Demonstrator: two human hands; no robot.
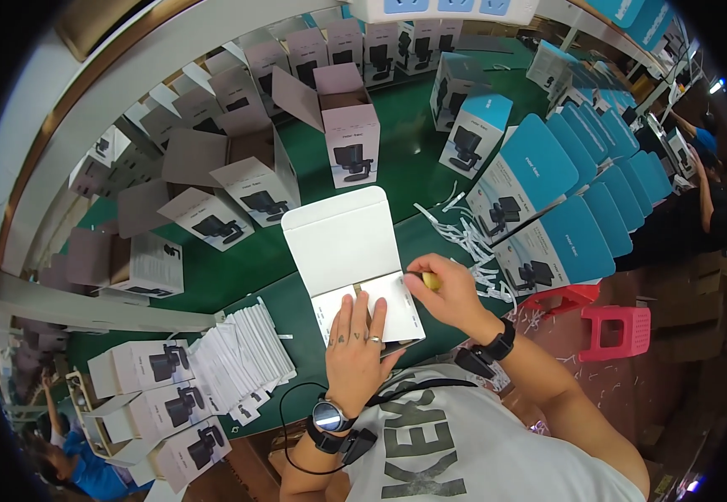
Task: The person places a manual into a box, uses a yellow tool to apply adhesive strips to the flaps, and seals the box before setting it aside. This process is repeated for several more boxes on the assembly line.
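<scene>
White flat cardboard box (355,259) lay lid-up mid green bench (397,159), left hand (362,339) pressing it with fingers flat and spread, right hand (450,293) pinched shut on a small yellow-handled tool (430,280) at its edge; the box looked unclosed, finished cartons (351,138) standing behind.

The right hand (451,293) hides most of a small yellow-tipped tool (431,281) (its kind too small to tell).

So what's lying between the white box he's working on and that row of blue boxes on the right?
In the head view, a scatter of white paper strips lies on the green table between the open white box and the blue boxes.
</scene>
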